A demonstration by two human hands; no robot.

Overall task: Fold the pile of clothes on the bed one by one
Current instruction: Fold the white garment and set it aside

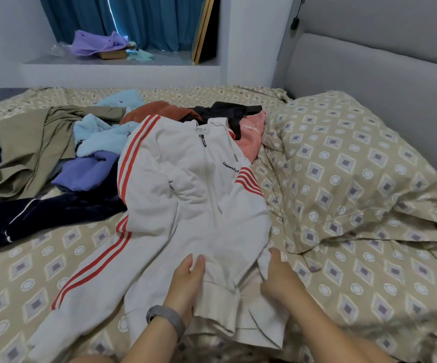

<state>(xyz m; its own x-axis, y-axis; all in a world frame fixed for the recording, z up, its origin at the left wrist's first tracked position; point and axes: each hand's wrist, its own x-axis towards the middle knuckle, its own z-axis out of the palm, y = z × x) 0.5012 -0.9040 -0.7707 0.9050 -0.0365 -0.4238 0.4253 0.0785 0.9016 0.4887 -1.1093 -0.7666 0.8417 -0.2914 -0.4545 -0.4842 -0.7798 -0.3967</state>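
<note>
A white zip jacket (186, 195) with red stripes on its sleeves lies front-up on the patterned bed sheet (369, 297), hem toward me. My left hand (186, 281), with a grey watch band on the wrist, grips the ribbed hem at its left part. My right hand (280, 279) pinches the fabric at the right side of the hem. Behind the jacket lies the pile: a navy velvet garment (42, 218), purple pieces (86, 174), light blue cloth (102, 137), an olive garment (29, 148), rust (159, 110), black (225, 112) and pink (251, 137) items.
A pillow (356, 174) in the same pattern lies at the right against a grey padded headboard (382, 74). A window ledge (123, 61) behind the bed holds a purple bag (97, 43) and a leaning frame (204, 30). Blue curtains (146, 19) hang above.
</note>
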